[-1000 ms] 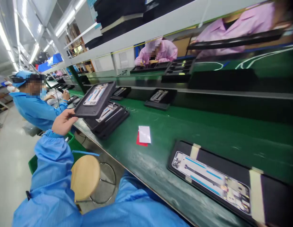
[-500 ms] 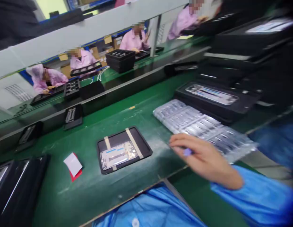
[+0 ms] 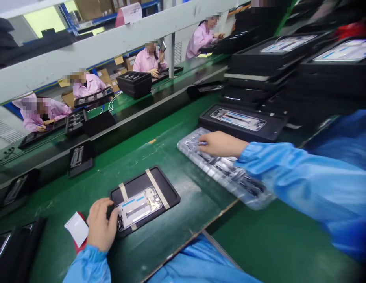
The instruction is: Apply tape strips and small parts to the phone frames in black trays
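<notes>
- Hands well apart above the green workbench (image 3: 159,157)
- Left hand (image 3: 100,225) touches the edge of a black tray (image 3: 168,200) holding a phone frame (image 3: 138,208)
- Right hand (image 3: 221,144) reaches onto a clear plastic blister tray (image 3: 224,169) (whether either hand grips, I cannot tell)

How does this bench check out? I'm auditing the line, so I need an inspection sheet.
Surface: green bench mat, with pale scuffs.
Job's things: taped black tray holding a phone frame; clear blister tray of small parts; second black tray.
Clutter: white card on a red sheet.
Hands: left hand at the black tray's edge; right hand over the blister tray.
Cables: white cables on the far bench; nothing seen at this station.
Surroundings: co-workers in pink smocks at the far bench; stacked black trays at right.
</notes>
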Tool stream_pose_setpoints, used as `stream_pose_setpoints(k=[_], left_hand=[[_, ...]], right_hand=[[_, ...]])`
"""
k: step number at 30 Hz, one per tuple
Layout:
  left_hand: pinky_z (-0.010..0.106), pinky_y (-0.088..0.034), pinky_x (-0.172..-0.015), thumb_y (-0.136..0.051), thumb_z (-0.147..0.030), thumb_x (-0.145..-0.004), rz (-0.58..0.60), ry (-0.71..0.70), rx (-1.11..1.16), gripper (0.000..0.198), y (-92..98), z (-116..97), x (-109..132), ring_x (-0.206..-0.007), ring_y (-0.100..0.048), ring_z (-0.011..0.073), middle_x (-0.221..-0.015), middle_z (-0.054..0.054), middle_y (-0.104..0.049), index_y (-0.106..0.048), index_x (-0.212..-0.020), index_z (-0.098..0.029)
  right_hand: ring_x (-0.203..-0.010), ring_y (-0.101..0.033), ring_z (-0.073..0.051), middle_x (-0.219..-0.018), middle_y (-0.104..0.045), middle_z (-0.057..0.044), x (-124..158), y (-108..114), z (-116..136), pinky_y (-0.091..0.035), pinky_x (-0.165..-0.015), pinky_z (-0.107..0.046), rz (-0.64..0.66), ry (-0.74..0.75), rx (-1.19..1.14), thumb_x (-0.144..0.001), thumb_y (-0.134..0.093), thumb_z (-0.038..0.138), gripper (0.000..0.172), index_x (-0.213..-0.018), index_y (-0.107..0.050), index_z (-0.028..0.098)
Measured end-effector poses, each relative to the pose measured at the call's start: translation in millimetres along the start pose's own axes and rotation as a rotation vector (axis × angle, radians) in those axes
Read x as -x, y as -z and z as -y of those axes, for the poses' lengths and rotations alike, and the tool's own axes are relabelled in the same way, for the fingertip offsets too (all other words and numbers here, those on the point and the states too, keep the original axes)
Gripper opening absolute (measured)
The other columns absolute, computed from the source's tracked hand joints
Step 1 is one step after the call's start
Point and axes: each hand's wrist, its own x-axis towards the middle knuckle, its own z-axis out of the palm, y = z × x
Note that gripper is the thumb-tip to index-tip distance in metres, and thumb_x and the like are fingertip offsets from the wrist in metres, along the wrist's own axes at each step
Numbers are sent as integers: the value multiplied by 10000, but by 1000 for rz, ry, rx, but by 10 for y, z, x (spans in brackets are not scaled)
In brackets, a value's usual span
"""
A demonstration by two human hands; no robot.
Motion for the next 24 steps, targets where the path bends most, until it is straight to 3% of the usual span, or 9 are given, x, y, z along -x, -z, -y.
stream_pose_setpoints(k=[3,6,15,19,24], left_hand=[[630,-535,-1105,-702,-389,-916,81,-13,6,203,-367,59,17,-1222,-677,373,-1173,101,-782,-757,-1064,-260],[655,-467,-1179,-680,-337,-921,89,-2,46,181,-546,10,87,-1305,-622,376,-1186,93,-772,-765,-1066,-272],[682,-471,-1187,-628,-231,-950,159,2,142,202,-605,-456,145,-1415,-504,391,-1301,112,-706,-768,-1090,-274],[684,-484,-1165,-635,-194,-928,165,-2,150,233,-632,-509,147,-1435,-480,404,-1325,108,-695,-761,-1105,-280],[689,-475,-1147,-651,-161,-886,140,36,160,248,-593,-626,155,-1425,-502,409,-1339,106,-685,-755,-1078,-277]], right_hand=[[-919,-743,-268,-916,-808,-93,-270,-67,112,-489,-822,-332,44,32,26,-884,-640,378,270,-977,-833,214],[-885,-742,-235,-916,-814,-59,-438,-88,124,-476,-787,-304,92,90,41,-893,-632,374,276,-1016,-844,247],[-826,-723,-236,-874,-804,-76,-471,-128,70,-489,-787,-311,188,146,78,-946,-572,543,409,-936,-844,239],[-813,-720,-276,-786,-762,-113,-417,-228,129,-497,-803,-355,135,58,79,-880,-652,558,400,-815,-815,199],[-858,-741,-282,-822,-776,-126,-414,-285,230,-523,-810,-354,18,-43,-7,-827,-698,462,319,-891,-835,181]])
